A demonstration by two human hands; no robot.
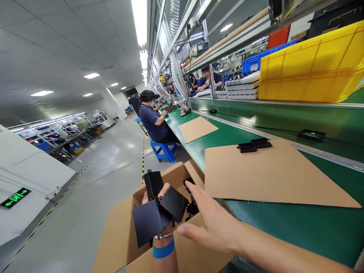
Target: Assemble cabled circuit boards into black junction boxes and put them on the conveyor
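Three black parts (149, 222) are held bunched in the left hand (164, 190), which is closed around them at the mouth of the open cardboard box (112, 229), between six and seven o'clock from the middle of the view. How each part is pinched cannot be told, since most of the fingers are covered. At four o'clock from the left hand, the right hand (213, 222) is spread wide, thumb and fingers well apart, with nothing gripped; whether the further black pieces (192, 208) inside the box are touched by it cannot be told. Two black housings (247, 147) are laid at the far edge of the large cardboard sheet (250, 174) on the green bench (273, 223), toward three o'clock.

The step in hand is judged to be the handling of parts at the box, though whether they are being lifted out or put in cannot be told. For the next move, a firm left hold seems called for, with the right fingers narrowed onto a single part.
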